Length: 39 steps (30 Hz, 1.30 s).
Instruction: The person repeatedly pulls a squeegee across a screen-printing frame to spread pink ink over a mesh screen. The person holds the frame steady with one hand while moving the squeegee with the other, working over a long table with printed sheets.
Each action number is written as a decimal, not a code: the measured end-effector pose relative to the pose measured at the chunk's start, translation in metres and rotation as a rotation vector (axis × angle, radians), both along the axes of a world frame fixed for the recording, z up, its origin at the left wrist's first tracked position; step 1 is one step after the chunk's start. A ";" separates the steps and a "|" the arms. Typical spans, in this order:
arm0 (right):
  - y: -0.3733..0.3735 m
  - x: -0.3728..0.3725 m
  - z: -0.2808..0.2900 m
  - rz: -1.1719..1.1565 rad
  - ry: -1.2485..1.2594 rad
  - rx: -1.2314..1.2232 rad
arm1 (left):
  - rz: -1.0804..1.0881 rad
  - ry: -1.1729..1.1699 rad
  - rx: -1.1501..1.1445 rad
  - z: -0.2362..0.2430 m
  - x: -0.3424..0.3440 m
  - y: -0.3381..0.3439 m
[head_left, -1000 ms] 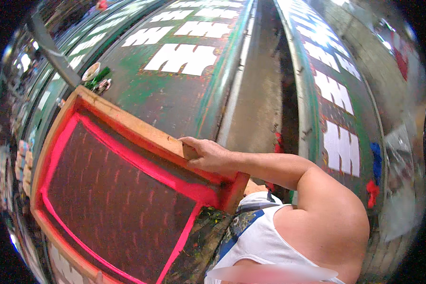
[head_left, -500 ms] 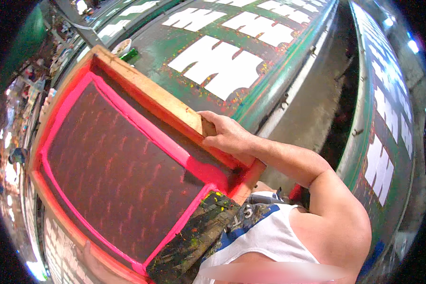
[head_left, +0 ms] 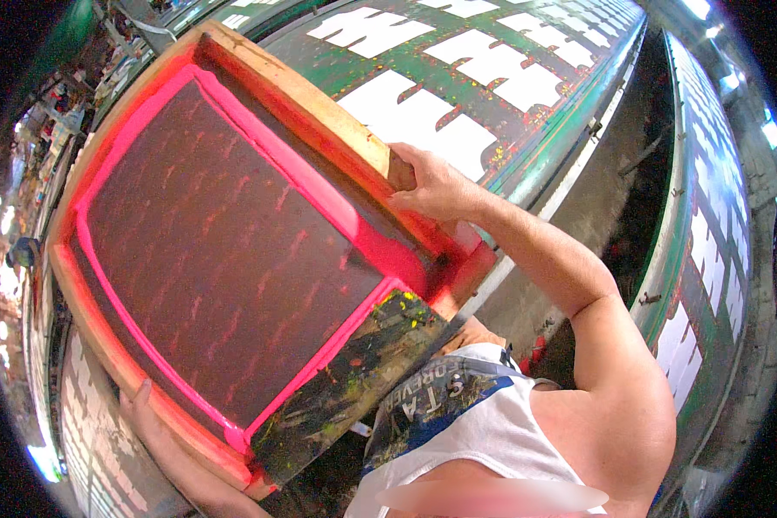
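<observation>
A large wooden screen-printing frame [head_left: 293, 91] is held up, tilted, in front of my body. Bright pink ink [head_left: 138, 142] lines its inner borders around a dark mesh [head_left: 224, 250] with thin pinkish streaks. My right hand [head_left: 436, 183] grips the far right rail, thumb on the inner side and fingers over the outer side. On the left rail, my left hand [head_left: 135, 404] holds the outer edge, with part of its fingers hidden by the wood. A dark paint-spattered panel [head_left: 345, 380] spans the frame's near end, close to my shirt.
Beyond the frame, a long green table [head_left: 509, 147] carries rows of white cut fabric pieces [head_left: 423, 121]. Another such table [head_left: 665, 285] runs along the right, past a narrow aisle [head_left: 561, 233]. More pale pieces [head_left: 95, 432] lie at lower left. Metal pegs [head_left: 594, 128] stick out from the table edge.
The frame has risen in view and now covers more of the nearest white piece. Both hands keep their hold, and more of the left forearm and the dark panel shows.
</observation>
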State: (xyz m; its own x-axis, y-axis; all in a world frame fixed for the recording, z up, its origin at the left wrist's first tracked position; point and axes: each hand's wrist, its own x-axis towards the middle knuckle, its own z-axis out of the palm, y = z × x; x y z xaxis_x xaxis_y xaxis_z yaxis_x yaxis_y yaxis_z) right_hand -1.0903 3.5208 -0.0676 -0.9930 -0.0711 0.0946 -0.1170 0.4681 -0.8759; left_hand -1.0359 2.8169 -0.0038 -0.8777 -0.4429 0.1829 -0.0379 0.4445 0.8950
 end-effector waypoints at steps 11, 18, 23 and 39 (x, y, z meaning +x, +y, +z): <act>0.202 -0.091 -0.075 -0.127 -0.032 0.039 | -0.004 0.035 0.023 -0.058 -0.103 0.232; 0.301 -0.099 -0.078 -0.253 -0.067 0.076 | 0.026 -0.110 0.168 -0.099 -0.123 0.341; 0.319 -0.092 -0.056 -0.239 -0.179 -0.026 | 0.017 -0.109 0.173 -0.102 -0.129 0.364; 0.351 -0.091 -0.058 -0.338 0.021 0.018 | 0.000 -0.119 0.242 -0.096 -0.137 0.404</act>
